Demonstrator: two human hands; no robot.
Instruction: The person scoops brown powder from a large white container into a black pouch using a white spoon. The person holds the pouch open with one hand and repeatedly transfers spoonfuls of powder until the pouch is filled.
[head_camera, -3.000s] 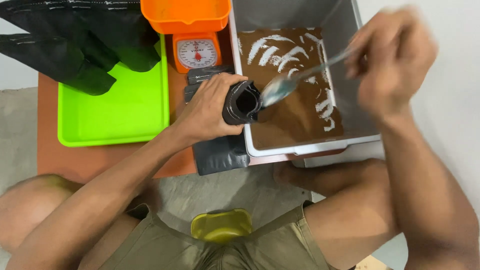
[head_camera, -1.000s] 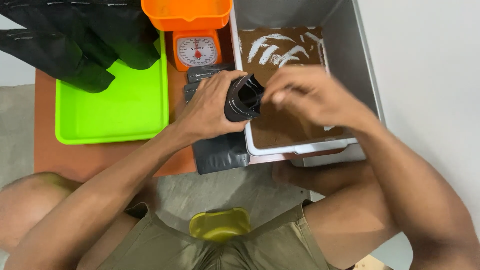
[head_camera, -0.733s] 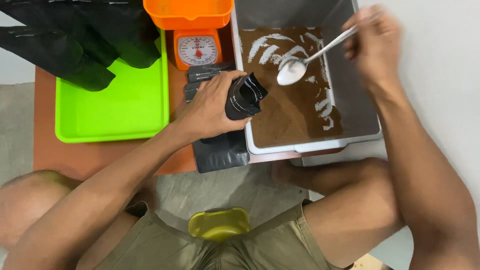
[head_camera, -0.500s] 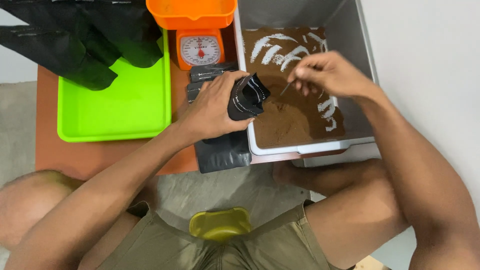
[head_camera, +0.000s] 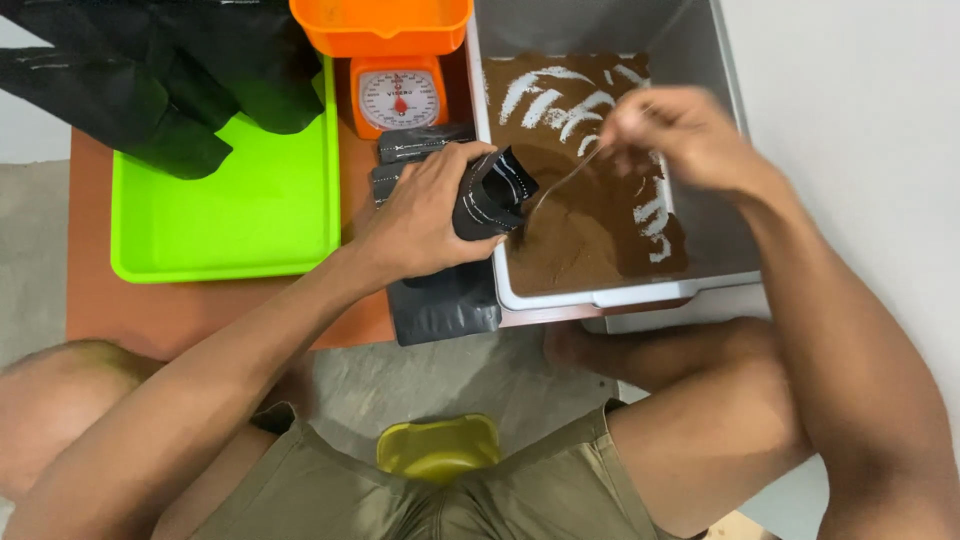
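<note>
The left hand (head_camera: 425, 215) is wrapped around one small black pouch (head_camera: 492, 192), its fingers (head_camera: 470, 158) clenched over the top edge and the thumb underneath, so that the pouch's open mouth tilts toward the grey tub (head_camera: 715, 110) just beyond the fingertips. The right hand (head_camera: 672, 135) hovers over that tub with its fingers pinched on the handle of one metal spoon (head_camera: 560, 185), whose bowl reaches down to the brown powder (head_camera: 590, 225) right at the pouch's mouth. The powder fills the tub's floor and shows pale curved scrape marks on the far side of the right fingers. Under the left palm lies a small stack of flat black pouches (head_camera: 445, 300); how many are in it cannot be told, though one long one sticks out toward the person. Just past the left knuckles stands one orange kitchen scale (head_camera: 398, 95) with a round white dial and an orange bowl (head_camera: 380, 22) on top. Further to the left of the fingers sits one bright green tray (head_camera: 235, 215), with a heap of black bags (head_camera: 150, 75) overlapping its far corner. All of this rests on a brown counter (head_camera: 200, 315). One yellow stool (head_camera: 438, 448) shows between the person's knees.
</note>
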